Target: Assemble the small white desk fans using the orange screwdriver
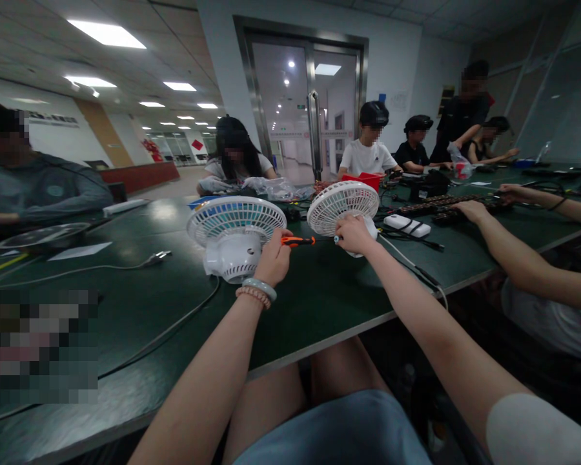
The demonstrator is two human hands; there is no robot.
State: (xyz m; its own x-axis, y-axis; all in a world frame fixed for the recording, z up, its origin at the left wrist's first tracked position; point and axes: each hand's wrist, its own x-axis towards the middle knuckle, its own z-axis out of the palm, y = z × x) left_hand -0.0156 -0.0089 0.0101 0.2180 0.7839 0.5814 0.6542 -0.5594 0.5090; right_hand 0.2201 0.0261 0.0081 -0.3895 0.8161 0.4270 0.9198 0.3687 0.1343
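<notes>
My left hand (274, 259) is closed around an orange and black screwdriver (299, 241), whose handle points right. It is beside the white motor housing of a fan (232, 258), which stands with its round grille tilted up and back. A second, smaller white fan (343, 205) is to the right. In front of its housing, my right hand (354, 234) is closed, and a small thing with a pale blue end (337, 239) pokes out of it on the left. The rest of that thing is hidden by the fingers.
The green table (174, 361) carries a grey cord with a plug (159, 258), a white power bank-like box (407, 225) and black cables. Blue and red trays (363, 181) are behind the fans. Other people sit around the table; a neighbour's hands (472, 212) are at the right.
</notes>
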